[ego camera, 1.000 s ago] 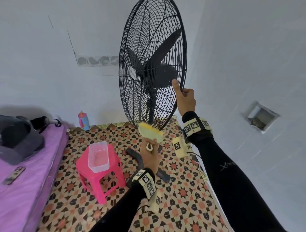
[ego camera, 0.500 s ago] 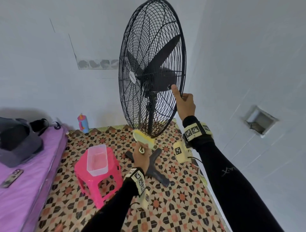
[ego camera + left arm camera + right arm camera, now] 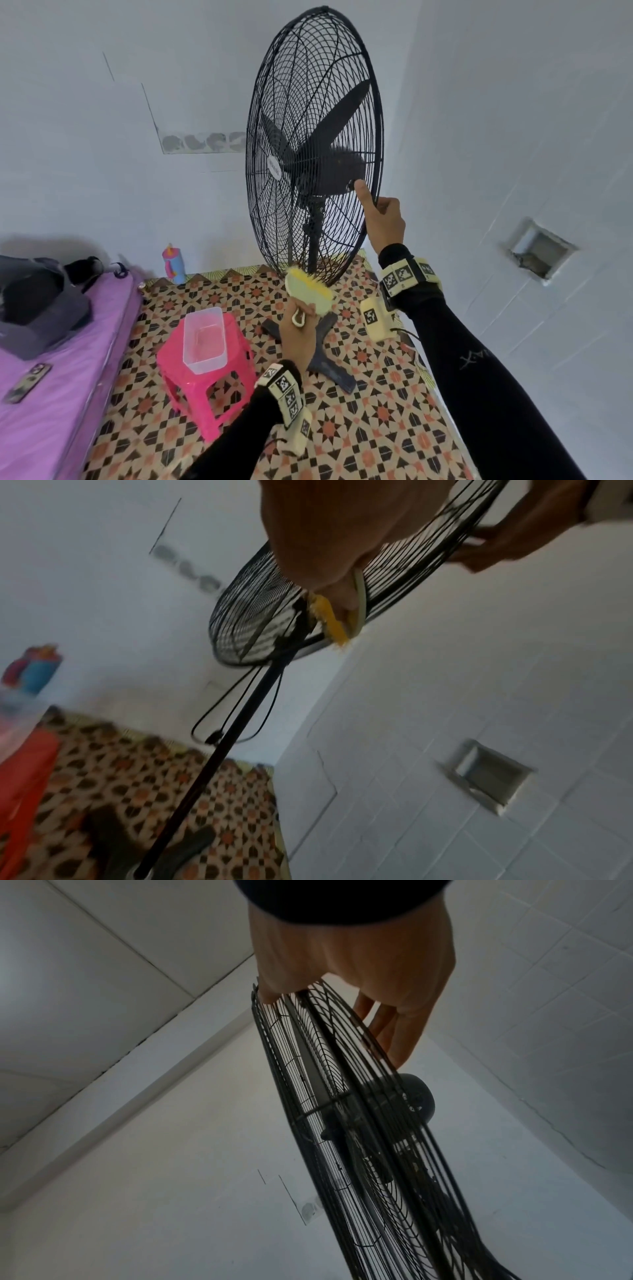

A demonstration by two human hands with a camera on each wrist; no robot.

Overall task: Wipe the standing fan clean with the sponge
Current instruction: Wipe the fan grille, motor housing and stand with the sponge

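The head view looks down at the fan (image 3: 313, 144) and floor (image 3: 376, 428); both wrist views look up close along its cage (image 3: 342, 1096).

A clear tub (image 3: 203, 339) sits on a pink stool (image 3: 205, 380), beside a purple mattress (image 3: 58, 373) bearing a phone (image 3: 27, 382).

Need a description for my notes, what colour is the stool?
Bright pink, the stool; clearest in the head view.

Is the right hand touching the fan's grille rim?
Touching. Right wrist view: right hand straddles the fan grille rim, thumb on one face, fingers behind.
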